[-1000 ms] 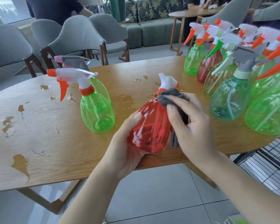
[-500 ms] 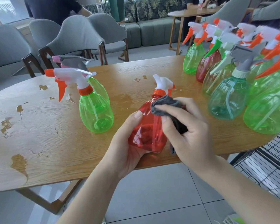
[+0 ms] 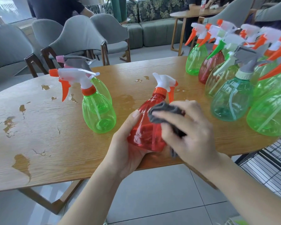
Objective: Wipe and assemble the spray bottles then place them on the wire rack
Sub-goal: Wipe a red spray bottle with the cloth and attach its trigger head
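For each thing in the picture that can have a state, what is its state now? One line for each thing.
red spray bottle: tilted, sprayer head on, held off the table.
left hand: grips the red bottle's base.
right hand: presses the grey cloth on the bottle.
grey cloth: bunched against the bottle's side.
green spray bottle: upright, head on.
teal spray bottle: upright, head on.
table: wet patches.

Bright daylight comes in from the window at the upper left of the frame, shiny wet patches glare on the counter, the edges bend outward, and the bottles at right look blurry.
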`<state>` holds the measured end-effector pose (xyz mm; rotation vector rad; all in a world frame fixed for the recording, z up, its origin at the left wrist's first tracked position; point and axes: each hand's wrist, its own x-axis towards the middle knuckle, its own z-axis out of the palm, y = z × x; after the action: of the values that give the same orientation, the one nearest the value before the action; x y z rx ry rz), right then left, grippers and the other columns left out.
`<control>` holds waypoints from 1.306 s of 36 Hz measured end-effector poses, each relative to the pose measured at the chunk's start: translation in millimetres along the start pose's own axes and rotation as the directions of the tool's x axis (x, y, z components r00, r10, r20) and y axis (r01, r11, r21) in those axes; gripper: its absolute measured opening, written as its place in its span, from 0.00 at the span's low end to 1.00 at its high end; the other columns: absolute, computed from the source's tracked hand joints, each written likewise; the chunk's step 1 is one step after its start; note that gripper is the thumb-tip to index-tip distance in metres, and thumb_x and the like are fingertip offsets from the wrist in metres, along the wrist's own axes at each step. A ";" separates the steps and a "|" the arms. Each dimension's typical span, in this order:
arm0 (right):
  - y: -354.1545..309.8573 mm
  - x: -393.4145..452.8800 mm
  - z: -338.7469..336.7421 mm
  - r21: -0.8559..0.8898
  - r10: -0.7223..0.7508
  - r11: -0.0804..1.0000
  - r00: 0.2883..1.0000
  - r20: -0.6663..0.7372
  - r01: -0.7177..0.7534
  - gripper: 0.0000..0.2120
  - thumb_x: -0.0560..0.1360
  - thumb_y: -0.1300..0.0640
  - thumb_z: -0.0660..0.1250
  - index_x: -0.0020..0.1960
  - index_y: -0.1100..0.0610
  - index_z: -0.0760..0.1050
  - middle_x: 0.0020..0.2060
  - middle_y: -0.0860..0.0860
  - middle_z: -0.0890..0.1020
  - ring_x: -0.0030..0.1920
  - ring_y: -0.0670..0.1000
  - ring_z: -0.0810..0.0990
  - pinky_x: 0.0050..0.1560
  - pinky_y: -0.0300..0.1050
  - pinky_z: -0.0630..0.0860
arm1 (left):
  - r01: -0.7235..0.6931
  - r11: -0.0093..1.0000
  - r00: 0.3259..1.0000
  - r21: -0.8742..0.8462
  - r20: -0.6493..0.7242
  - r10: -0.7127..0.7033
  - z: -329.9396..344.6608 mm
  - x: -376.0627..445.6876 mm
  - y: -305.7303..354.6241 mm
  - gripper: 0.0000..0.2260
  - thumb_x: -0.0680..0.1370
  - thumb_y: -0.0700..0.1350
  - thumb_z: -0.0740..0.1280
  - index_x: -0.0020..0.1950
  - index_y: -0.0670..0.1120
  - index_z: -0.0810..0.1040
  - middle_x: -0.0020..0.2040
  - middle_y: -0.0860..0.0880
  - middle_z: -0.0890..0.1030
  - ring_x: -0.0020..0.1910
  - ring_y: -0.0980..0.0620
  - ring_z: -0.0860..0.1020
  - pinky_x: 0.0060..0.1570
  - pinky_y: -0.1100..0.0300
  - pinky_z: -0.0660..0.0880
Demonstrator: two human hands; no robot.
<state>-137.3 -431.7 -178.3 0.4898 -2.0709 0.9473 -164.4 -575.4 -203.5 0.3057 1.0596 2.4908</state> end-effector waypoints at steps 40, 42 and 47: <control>32.9 -4.0 -2.9 0.025 -0.141 0.989 0.988 -0.061 0.143 0.10 0.81 0.62 0.66 0.60 0.60 0.83 0.54 0.56 0.80 0.54 0.54 0.79 0.58 0.47 0.76 | 0.060 0.997 0.995 -0.049 -0.074 -0.063 2.8 -7.6 6.7 0.33 0.77 0.54 0.71 0.77 0.36 0.70 0.73 0.35 0.75 0.68 0.41 0.76 0.68 0.47 0.76; 32.8 0.2 -3.9 0.131 0.005 0.991 0.999 -0.051 0.002 0.11 0.81 0.64 0.66 0.62 0.61 0.83 0.55 0.54 0.80 0.58 0.49 0.79 0.60 0.41 0.74 | 0.055 0.998 0.994 -0.012 -0.094 -0.056 2.3 -8.2 5.0 0.34 0.77 0.54 0.71 0.77 0.37 0.69 0.73 0.36 0.74 0.69 0.40 0.76 0.69 0.44 0.74; 26.4 -6.2 0.6 0.205 0.021 0.979 0.999 -0.047 -0.011 0.12 0.80 0.65 0.67 0.61 0.63 0.82 0.55 0.58 0.80 0.58 0.52 0.80 0.60 0.43 0.75 | 0.063 0.997 0.995 0.033 -0.084 -0.060 1.7 -11.4 7.4 0.30 0.78 0.56 0.68 0.74 0.39 0.74 0.71 0.36 0.77 0.68 0.40 0.77 0.71 0.42 0.71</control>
<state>-149.9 -415.0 -195.5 0.5513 -1.9457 1.1781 -155.8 -584.1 -197.4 0.1785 1.1303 2.4506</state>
